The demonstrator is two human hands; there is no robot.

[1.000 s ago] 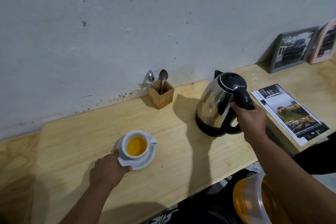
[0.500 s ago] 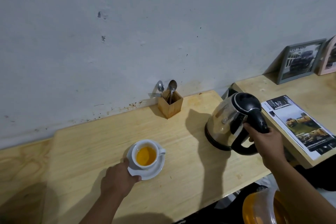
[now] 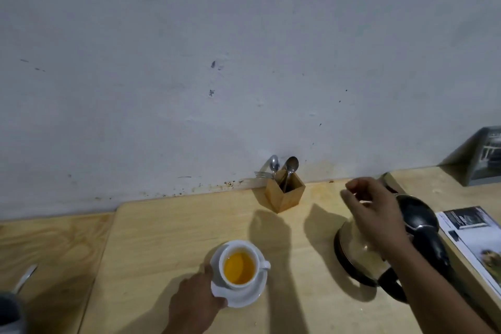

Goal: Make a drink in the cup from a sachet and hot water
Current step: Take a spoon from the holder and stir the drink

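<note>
A white cup (image 3: pixel 253 251) holding orange liquid stands on a white saucer (image 3: pixel 245 298) on the wooden table (image 3: pixel 151 233). My left hand (image 3: pixel 193 298) grips the saucer's near left edge. The steel kettle (image 3: pixel 360 257) with its black lid and handle stands upright on the table at the right. My right hand (image 3: pixel 372 211) hovers over the kettle with fingers loosely spread, off the handle and holding nothing. A wooden holder (image 3: pixel 284 194) with two spoons (image 3: pixel 290 168) and a fork stands against the wall, left of my right hand. No sachet is in view.
A printed magazine (image 3: pixel 477 241) lies at the right on a second table. A framed picture (image 3: pixel 485 156) leans on the wall at the far right. At the bottom left are a dark blurred object (image 3: pixel 9 312) and a metal utensil (image 3: pixel 25 278).
My right hand let go of the kettle handle and moved up and left over the kettle. The kettle now stands on the table. My left hand stays on the saucer.
</note>
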